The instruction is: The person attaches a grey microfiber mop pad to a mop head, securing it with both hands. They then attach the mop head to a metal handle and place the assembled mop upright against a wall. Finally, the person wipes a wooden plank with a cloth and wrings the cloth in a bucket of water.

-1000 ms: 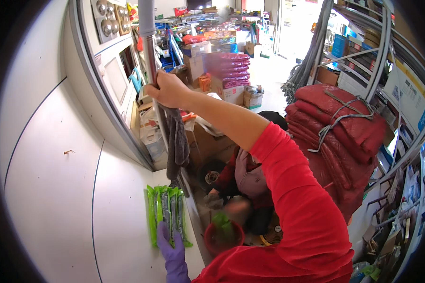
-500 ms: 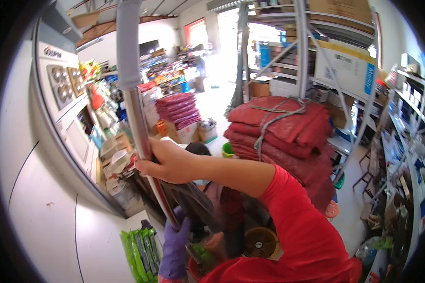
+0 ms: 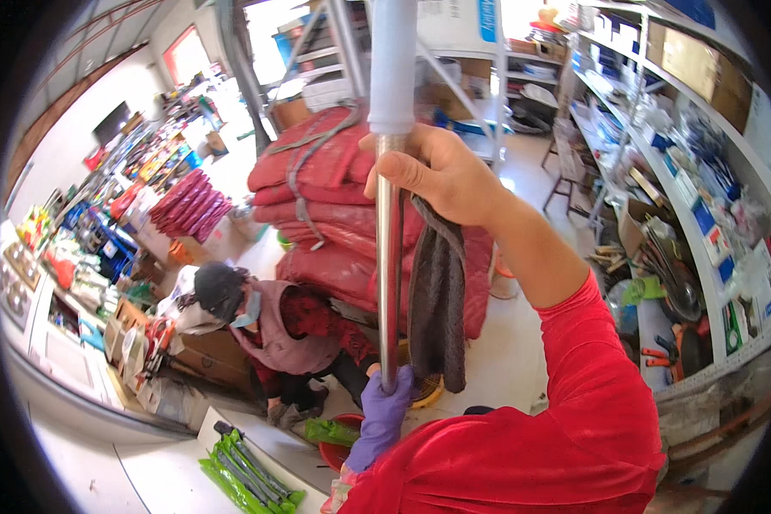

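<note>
A shiny metal pole [image 3: 388,283] with a pale grey sleeve [image 3: 393,68] over its upper part stands upright in front of me. My right hand [image 3: 441,167], bare, is closed around the pole just under the sleeve. From that hand hangs a dark grey knitted cloth [image 3: 435,308], beside the pole. Lower down, my left hand [image 3: 384,411] in a purple glove is closed around the pole's bottom end. How the cloth is held behind my right fingers is hidden.
A co-worker [image 3: 291,334] in a dark cap crouches left of the pole, near a red basin [image 3: 338,450]. Green-wrapped packs [image 3: 244,475] lie on a white surface below. Tied red bundles [image 3: 334,214] rise behind; loaded shelves [image 3: 685,188] line the right.
My view has swung to the right and down. The pole now stands more upright, with both hands still on it, and the co-worker and the hanging cloth show more fully.
</note>
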